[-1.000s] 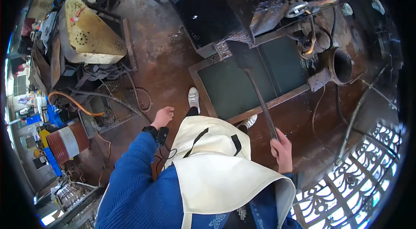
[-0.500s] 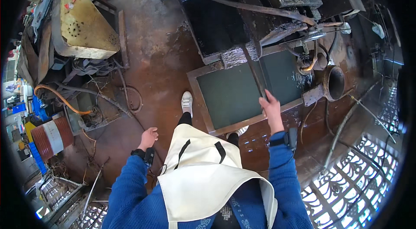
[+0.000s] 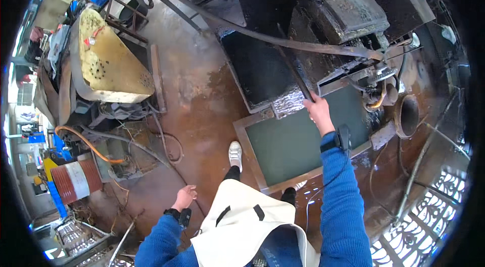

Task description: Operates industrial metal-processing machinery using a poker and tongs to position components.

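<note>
My right hand [image 3: 319, 114] is closed round the near end of a long dark rod [image 3: 295, 72]. That rod slants away over the dark trough of the machine [image 3: 260, 72], beneath a thick hose [image 3: 288, 43]. Below my right hand lies a rectangular pit of dull green liquid [image 3: 303, 145] with a raised rim [image 3: 251, 158]. A silvery, wet lip [image 3: 289, 102] of the machine stands at the far edge of the pit. My left hand [image 3: 186, 197] hangs at my left side above the wet floor, fingers loosely apart and holding nothing.
A striped drum [image 3: 77, 181] and a yellowed wedge-shaped casing [image 3: 103, 62] stand at the left. A hose [image 3: 172, 150] loops across the brown floor [image 3: 202, 130]. Right of the pit are a round pipe opening [image 3: 406, 117] and a valve wheel [image 3: 382, 72].
My right hand has reached farther forward, pushing the rod away over the trough. My view has shifted, so the surroundings sit lower and farther right. My left hand stays at my side.
</note>
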Demonstrator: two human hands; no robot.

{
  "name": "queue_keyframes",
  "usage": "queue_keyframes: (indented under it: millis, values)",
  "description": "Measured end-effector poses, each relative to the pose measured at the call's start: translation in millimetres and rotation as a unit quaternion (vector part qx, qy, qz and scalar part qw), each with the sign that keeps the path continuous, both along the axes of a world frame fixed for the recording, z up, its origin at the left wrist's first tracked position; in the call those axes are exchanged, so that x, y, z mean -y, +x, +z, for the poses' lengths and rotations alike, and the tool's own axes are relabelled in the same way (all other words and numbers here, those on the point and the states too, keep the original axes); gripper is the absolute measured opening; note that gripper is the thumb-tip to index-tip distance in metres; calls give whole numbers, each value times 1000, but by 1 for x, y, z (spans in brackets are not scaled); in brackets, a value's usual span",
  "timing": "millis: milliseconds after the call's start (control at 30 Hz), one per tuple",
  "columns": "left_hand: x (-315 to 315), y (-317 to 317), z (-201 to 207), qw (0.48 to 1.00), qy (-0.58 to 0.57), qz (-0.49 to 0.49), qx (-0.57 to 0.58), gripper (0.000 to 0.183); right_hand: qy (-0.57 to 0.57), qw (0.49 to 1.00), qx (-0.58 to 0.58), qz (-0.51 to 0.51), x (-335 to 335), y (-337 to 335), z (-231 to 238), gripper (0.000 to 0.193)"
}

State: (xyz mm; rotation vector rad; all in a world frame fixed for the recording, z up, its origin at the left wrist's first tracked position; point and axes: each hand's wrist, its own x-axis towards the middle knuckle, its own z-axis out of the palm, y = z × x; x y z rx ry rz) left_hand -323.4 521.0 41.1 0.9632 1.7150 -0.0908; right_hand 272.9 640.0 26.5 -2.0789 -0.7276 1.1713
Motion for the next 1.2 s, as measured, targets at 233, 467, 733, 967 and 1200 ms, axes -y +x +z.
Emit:
queue_keyframes:
  millis: [233, 467, 733, 967, 1200]
  values:
    - [-15, -65, -15, 999, -22, 41, -27, 30, 45, 985, 150, 66, -96, 21, -45, 50]
    - [-50, -80, -34, 996, -48, 11, -71, 30, 9, 989, 142, 48, -187, -11, -33, 48]
    - [-76, -97, -18, 993, -36, 21, -113, 28, 154, 956, 249, -35, -261, -37, -115, 43]
    - [-55, -149, -14, 987, -53, 65, -140, 28, 251, 964, 81, -36, -306, -51, -178, 41]
    - [-71, -167, -40, 991, -62, 56, -103, 28, 237, 885, 399, 41, -307, -22, -277, 39]
